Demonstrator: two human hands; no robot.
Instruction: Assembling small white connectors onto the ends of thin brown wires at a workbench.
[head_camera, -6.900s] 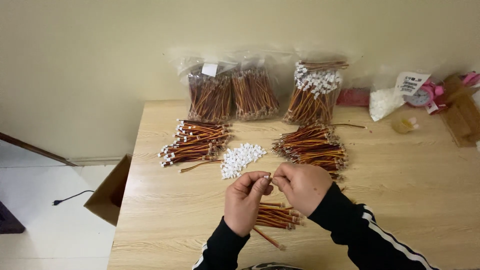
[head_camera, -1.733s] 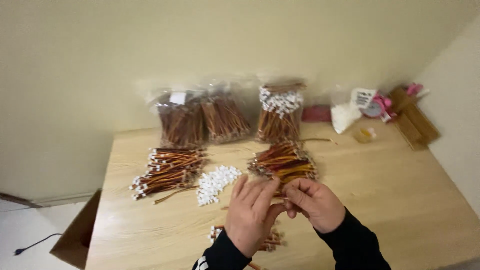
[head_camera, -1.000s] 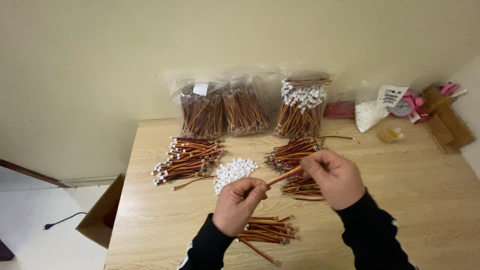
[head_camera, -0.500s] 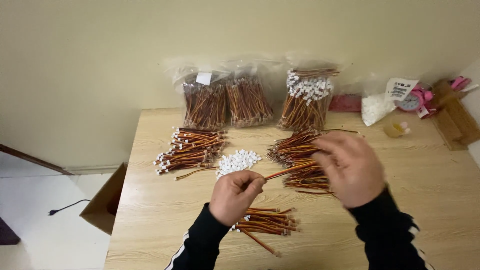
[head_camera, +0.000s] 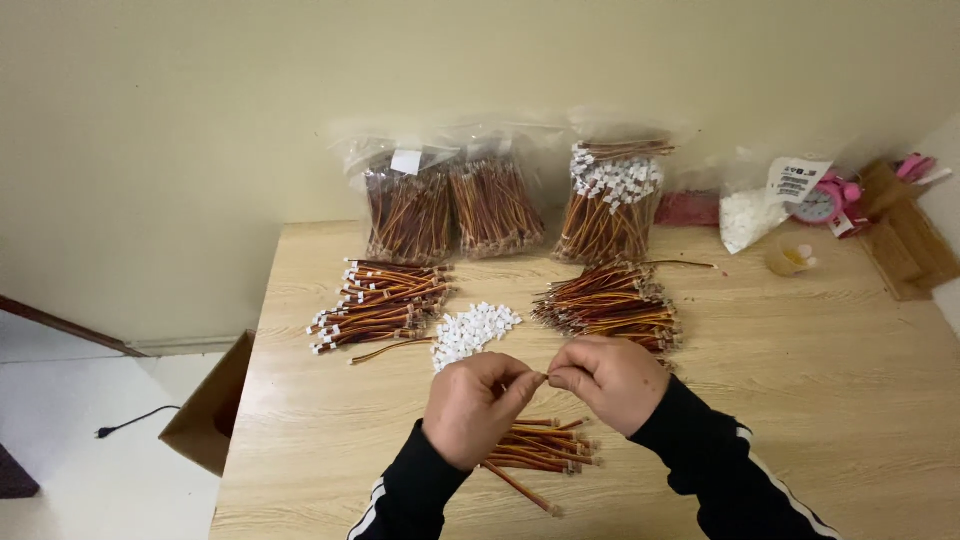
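Head view: the left hand (head_camera: 473, 408) and right hand (head_camera: 608, 380) meet fingertip to fingertip above the wooden table (head_camera: 820, 400), both pinching a thin orange-brown wire lead (head_camera: 545, 376) that is barely visible between them. Just below the grip lies a small bundle of leads (head_camera: 540, 446). Beyond it, left of the pinch, sits a heap of white connector housings (head_camera: 472, 331); farther left a pile of terminated leads (head_camera: 378, 303), and right of the pinch another lead pile (head_camera: 610, 304). Clear bags of leads (head_camera: 497, 203) stand against the wall.
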